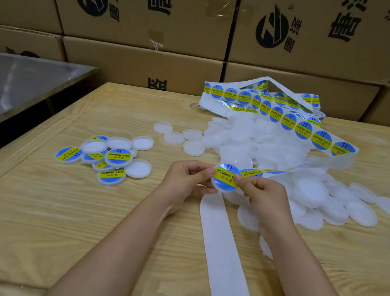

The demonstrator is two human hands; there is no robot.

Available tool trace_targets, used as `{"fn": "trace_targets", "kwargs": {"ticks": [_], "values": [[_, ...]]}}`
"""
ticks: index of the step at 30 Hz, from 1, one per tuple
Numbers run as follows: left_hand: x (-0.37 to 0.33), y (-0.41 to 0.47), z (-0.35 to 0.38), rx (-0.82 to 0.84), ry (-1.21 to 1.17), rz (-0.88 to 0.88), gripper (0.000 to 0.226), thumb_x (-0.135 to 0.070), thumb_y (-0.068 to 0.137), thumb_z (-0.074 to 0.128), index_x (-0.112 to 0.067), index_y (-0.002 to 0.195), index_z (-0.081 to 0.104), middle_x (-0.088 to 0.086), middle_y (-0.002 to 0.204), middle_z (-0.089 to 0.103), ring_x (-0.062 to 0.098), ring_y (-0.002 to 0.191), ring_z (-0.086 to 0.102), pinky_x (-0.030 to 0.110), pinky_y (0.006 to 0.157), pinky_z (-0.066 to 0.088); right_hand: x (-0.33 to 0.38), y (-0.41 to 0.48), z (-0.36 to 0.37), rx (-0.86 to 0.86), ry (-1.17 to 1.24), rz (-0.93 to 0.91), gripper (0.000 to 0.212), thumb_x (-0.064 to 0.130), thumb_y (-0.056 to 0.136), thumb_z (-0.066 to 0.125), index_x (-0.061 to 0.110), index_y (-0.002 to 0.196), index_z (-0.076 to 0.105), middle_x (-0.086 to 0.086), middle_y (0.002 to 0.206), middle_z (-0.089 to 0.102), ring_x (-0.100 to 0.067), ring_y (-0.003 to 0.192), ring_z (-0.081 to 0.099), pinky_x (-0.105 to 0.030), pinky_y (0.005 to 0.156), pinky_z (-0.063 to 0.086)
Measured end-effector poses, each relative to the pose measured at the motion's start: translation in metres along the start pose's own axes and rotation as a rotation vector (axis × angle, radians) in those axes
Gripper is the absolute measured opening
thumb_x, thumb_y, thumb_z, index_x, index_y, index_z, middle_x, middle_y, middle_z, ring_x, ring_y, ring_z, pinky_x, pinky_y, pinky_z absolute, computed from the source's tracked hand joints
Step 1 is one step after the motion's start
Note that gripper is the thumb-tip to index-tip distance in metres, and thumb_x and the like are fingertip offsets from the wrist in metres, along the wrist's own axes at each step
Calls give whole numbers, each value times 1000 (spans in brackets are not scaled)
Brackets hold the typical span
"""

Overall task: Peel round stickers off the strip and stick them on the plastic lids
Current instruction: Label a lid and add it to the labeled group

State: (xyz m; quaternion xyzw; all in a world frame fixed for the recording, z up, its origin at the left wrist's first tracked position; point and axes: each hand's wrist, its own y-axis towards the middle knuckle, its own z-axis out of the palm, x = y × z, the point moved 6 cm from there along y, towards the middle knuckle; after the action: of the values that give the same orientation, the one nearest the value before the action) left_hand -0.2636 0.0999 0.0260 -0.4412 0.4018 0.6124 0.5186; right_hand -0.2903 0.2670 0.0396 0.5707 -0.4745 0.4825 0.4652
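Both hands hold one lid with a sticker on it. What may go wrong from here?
1. The right hand covers one edge of the sticker on the lid, so it may end up creased or off-centre.
2. The sticker strip lies looped over the pile of bare lids; pulling it may scatter them.
3. The empty backing trails loose beneath the lid and may get caught.
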Motion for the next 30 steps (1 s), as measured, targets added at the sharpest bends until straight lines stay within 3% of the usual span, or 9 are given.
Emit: {"fn": "trace_targets", "kwargs": {"ticks": [11, 19, 24, 28, 30], "values": [[-2, -1, 3, -15, 57, 23, 10, -3, 88, 60, 3, 90, 68, 14, 75, 69, 16, 65, 65, 27, 60, 56, -1, 1, -1, -37, -75, -12, 27, 23, 80, 74, 14, 57, 63, 12, 43, 42, -2, 43, 34, -11, 43, 28], [-1, -1, 7, -35, 39, 34, 8, -3, 87, 61, -1, 85, 69, 10, 70, 71, 16, 63, 67, 27, 60, 57, 18, -12, -2, -197, -417, -228, 18, 28, 79, 72, 21, 66, 63, 10, 49, 48, -2, 51, 49, -12, 49, 35], [2, -2, 8, -58, -23, 12, 8, -6, 86, 64, -1, 83, 69, 14, 73, 70, 19, 63, 67, 27, 61, 56, 24, -17, 2, -252, -515, -325, 14, 29, 83, 69, 15, 80, 65, 7, 65, 55, -19, 71, 54, -31, 65, 40], [4, -2, 10, -77, -88, -8, 11, -5, 86, 63, -2, 78, 69, 16, 74, 67, 18, 62, 66, 26, 60, 55, 28, -22, 6, -290, -512, -404, 15, 24, 85, 68, 13, 95, 65, 6, 77, 60, -22, 79, 58, -29, 69, 40], [5, -2, 11, -82, -106, -14, 13, -5, 86, 63, -3, 76, 69, 12, 70, 67, 16, 60, 65, 25, 59, 55, 26, -21, 4, -289, -426, -359, 36, 22, 84, 68, 20, 118, 57, 7, 81, 62, -13, 75, 58, -19, 68, 41]]}}
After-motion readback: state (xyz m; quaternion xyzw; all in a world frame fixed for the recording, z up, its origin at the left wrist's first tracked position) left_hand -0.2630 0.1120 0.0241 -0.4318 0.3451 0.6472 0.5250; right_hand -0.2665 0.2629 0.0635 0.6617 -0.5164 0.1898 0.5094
